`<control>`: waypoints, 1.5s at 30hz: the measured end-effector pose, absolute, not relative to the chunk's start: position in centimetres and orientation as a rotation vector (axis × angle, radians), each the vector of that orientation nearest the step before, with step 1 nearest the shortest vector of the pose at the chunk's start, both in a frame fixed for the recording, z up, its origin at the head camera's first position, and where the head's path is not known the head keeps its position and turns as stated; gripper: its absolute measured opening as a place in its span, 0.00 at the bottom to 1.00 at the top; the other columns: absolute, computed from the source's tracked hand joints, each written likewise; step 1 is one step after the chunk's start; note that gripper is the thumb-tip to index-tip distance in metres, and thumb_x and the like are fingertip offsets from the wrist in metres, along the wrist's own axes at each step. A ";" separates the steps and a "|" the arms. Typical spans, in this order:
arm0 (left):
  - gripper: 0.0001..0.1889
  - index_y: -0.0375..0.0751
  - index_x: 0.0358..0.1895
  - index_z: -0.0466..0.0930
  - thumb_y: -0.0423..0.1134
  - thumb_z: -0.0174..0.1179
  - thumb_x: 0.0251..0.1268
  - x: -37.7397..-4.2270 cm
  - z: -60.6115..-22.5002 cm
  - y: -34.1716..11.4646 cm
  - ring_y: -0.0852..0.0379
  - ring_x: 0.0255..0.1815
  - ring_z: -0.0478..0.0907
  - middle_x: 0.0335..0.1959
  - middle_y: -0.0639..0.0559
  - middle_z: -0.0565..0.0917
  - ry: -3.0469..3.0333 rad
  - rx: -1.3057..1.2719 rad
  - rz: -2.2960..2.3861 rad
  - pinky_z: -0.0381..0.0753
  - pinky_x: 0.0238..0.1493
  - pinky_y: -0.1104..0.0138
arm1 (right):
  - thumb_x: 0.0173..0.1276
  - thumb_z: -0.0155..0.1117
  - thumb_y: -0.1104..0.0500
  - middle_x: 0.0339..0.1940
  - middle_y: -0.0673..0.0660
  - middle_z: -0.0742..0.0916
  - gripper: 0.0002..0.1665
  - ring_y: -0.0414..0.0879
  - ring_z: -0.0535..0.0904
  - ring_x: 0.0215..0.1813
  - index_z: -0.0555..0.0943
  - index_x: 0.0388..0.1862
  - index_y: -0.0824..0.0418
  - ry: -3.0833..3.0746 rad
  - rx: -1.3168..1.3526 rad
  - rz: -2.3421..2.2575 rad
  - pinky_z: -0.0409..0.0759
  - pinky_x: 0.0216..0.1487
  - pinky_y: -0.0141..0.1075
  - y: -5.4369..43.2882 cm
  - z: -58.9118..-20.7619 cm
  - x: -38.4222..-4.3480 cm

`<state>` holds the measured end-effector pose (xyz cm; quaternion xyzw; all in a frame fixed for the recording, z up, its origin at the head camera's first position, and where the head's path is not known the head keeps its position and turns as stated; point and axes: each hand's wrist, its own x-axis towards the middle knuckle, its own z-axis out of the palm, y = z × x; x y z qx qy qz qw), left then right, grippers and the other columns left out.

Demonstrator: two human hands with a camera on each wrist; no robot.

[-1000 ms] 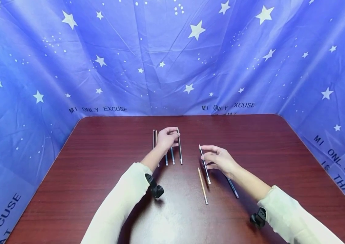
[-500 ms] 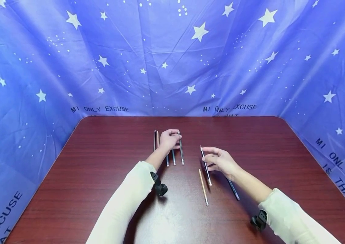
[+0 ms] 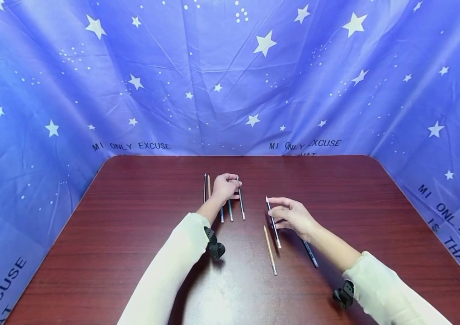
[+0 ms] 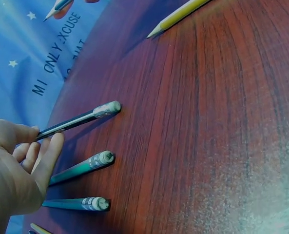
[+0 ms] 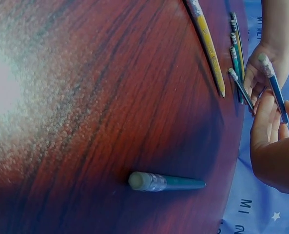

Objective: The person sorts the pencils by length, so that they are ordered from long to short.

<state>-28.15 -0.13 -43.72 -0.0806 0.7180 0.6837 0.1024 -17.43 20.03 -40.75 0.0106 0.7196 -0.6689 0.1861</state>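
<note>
My left hand (image 3: 224, 188) pinches a dark pencil (image 3: 241, 203) near its pointed end, with the eraser end toward me. Whether this pencil touches the table cannot be told. Two blue-green pencils (image 4: 81, 168) lie beside it, partly under the hand. Farther left are a black pencil (image 3: 204, 188) and a natural-wood pencil (image 3: 208, 184), partly hidden by the left hand and forearm. My right hand (image 3: 296, 218) holds another dark pencil (image 5: 275, 87) between thumb and fingers, tilted above the table with its point away from me.
Below the right hand's pencil lies a yellow pencil (image 3: 270, 253) on the reddish-brown table (image 3: 132, 234). A dark blue pencil (image 3: 310, 253) lies under the right wrist. A blue star-printed curtain (image 3: 230, 90) stands behind the table's far edge.
My left wrist and forearm have shifted slightly right, and the pencil in that hand moved a touch with them. The right hand stays nearly still, holding its pencil.
</note>
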 end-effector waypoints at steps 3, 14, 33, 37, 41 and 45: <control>0.18 0.31 0.53 0.75 0.27 0.57 0.59 -28.2 -43.7 0.0 0.61 0.23 0.73 0.30 0.51 0.78 2.132 -0.244 2.015 0.83 0.20 0.71 | 0.62 0.57 0.66 0.29 0.45 0.83 0.33 0.36 0.78 0.29 0.63 0.65 0.72 2.023 0.027 -1.884 0.83 0.32 0.30 20.0 -40.7 -17.4; 0.15 0.33 0.51 0.77 0.27 0.58 0.58 -28.9 -43.8 0.8 0.59 0.25 0.78 0.41 0.40 0.85 2.262 -0.304 1.872 0.85 0.23 0.67 | 0.63 0.55 0.68 0.28 0.44 0.83 0.31 0.35 0.77 0.27 0.61 0.65 0.74 2.003 0.029 -1.930 0.83 0.31 0.28 20.3 -40.3 -17.5; 0.12 0.32 0.47 0.79 0.31 0.57 0.61 -28.6 -43.7 1.2 0.53 0.28 0.84 0.41 0.41 0.84 2.504 -0.225 1.638 0.84 0.21 0.71 | 0.63 0.56 0.67 0.28 0.45 0.84 0.32 0.36 0.77 0.28 0.62 0.66 0.73 2.018 0.049 -1.936 0.83 0.32 0.28 20.6 -40.1 -18.0; 0.11 0.34 0.45 0.79 0.34 0.57 0.62 -28.3 -43.7 1.4 0.54 0.26 0.84 0.41 0.43 0.85 2.679 -0.140 1.430 0.83 0.24 0.72 | 0.63 0.57 0.66 0.28 0.44 0.83 0.33 0.36 0.77 0.28 0.61 0.66 0.73 2.016 0.060 -1.936 0.83 0.32 0.28 20.6 -40.2 -18.2; 0.11 0.37 0.45 0.81 0.37 0.58 0.62 -28.1 -43.8 1.6 0.55 0.35 0.84 0.42 0.47 0.85 2.861 -0.068 1.170 0.83 0.36 0.68 | 0.64 0.57 0.66 0.27 0.44 0.83 0.33 0.36 0.77 0.28 0.61 0.66 0.72 2.021 0.076 -1.931 0.83 0.32 0.28 20.7 -40.4 -18.6; 0.11 0.39 0.45 0.82 0.38 0.58 0.62 -28.2 -43.7 1.8 0.53 0.48 0.81 0.44 0.49 0.85 2.932 -0.040 1.029 0.81 0.52 0.63 | 0.64 0.57 0.66 0.27 0.44 0.83 0.32 0.36 0.77 0.28 0.62 0.66 0.71 2.025 0.083 -1.930 0.83 0.32 0.28 20.8 -40.4 -18.9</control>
